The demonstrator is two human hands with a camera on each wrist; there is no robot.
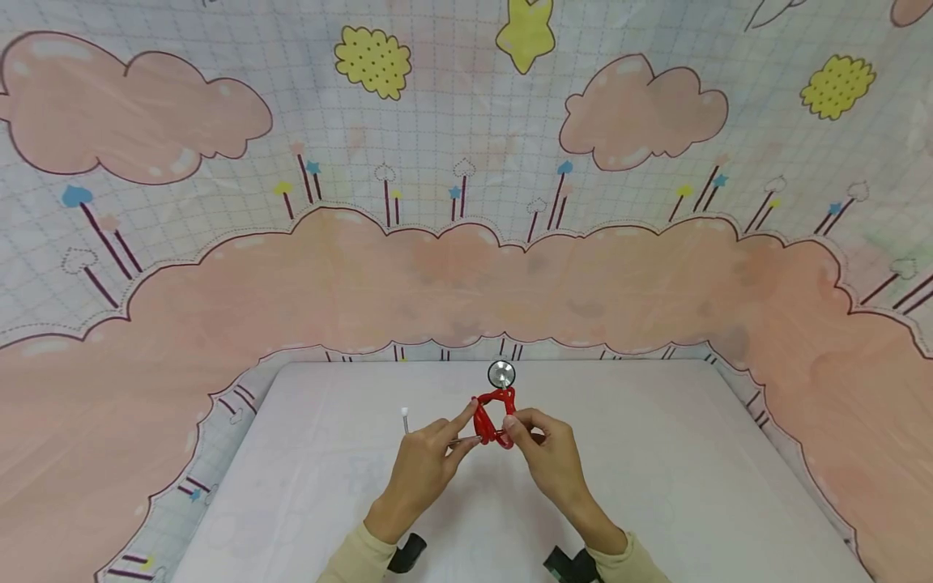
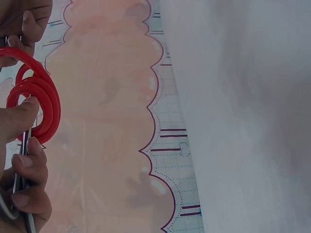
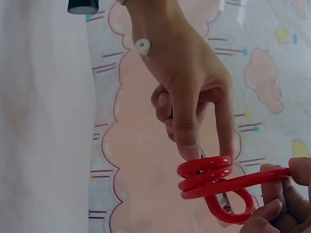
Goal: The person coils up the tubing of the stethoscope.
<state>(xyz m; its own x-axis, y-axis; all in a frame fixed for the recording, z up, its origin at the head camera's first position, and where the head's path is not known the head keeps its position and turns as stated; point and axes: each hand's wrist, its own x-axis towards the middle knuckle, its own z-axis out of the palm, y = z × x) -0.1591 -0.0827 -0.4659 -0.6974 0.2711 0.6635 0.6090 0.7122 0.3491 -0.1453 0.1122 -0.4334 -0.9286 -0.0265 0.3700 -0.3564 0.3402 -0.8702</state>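
A stethoscope with coiled red tubing (image 1: 483, 424) is held up between both hands over the table. Its round metal chest piece (image 1: 501, 374) shows beyond the coil, and a white ear tip (image 1: 405, 413) sticks up behind the left hand. My left hand (image 1: 421, 463) grips the metal ear tubes (image 2: 24, 177) with curled fingers, while its thumb and index finger hold the tubing loops (image 3: 204, 171). From the other side, my right hand (image 1: 550, 449) pinches the tubing between thumb and fingers. In the right wrist view, a stretch of tubing runs from the loops to the right hand (image 3: 286, 204).
A white table (image 1: 656, 453) lies beneath the hands. Behind and around it hangs a cloth printed with pink clouds (image 1: 510, 291). Black wrist devices (image 1: 406, 554) show at both light sleeves (image 1: 364, 559).
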